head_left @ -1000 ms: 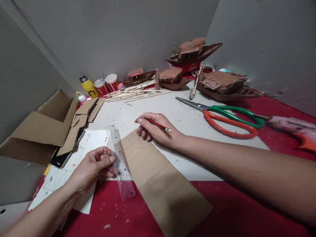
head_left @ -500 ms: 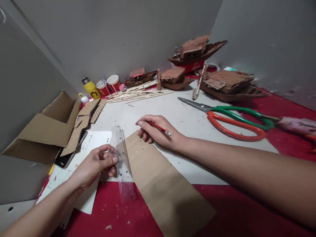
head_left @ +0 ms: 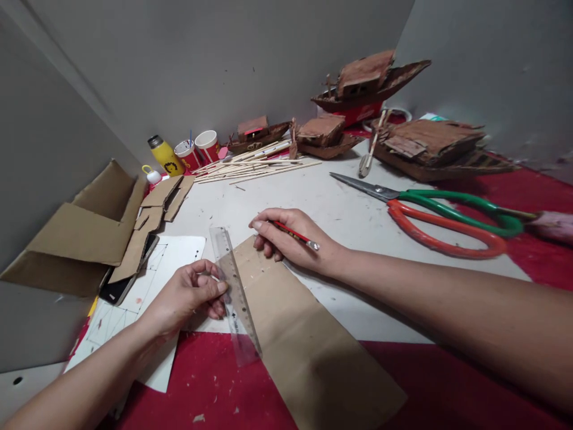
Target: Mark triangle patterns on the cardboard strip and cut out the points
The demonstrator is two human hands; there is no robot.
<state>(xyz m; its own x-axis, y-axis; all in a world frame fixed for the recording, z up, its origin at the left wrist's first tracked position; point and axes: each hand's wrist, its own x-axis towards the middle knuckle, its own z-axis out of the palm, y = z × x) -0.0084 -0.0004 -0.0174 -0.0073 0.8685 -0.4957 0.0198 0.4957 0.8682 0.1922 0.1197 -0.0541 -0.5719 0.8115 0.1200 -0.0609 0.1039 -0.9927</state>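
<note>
Left hand (head_left: 188, 295) pinches clear plastic ruler (head_left: 236, 295) at brown cardboard strip's (head_left: 304, 334) edge — light grip, could skew. Right hand (head_left: 290, 242) w/ red pencil (head_left: 295, 235) pins strip — may shift.

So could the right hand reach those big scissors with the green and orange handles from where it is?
Probably yes. The right hand holds a red pencil, and only bare white board lies between it and the scissors.

A craft workshop corner: cardboard boat models (head_left: 371, 83) (several), sticks (head_left: 255, 167), scissors (head_left: 430, 215).
</note>
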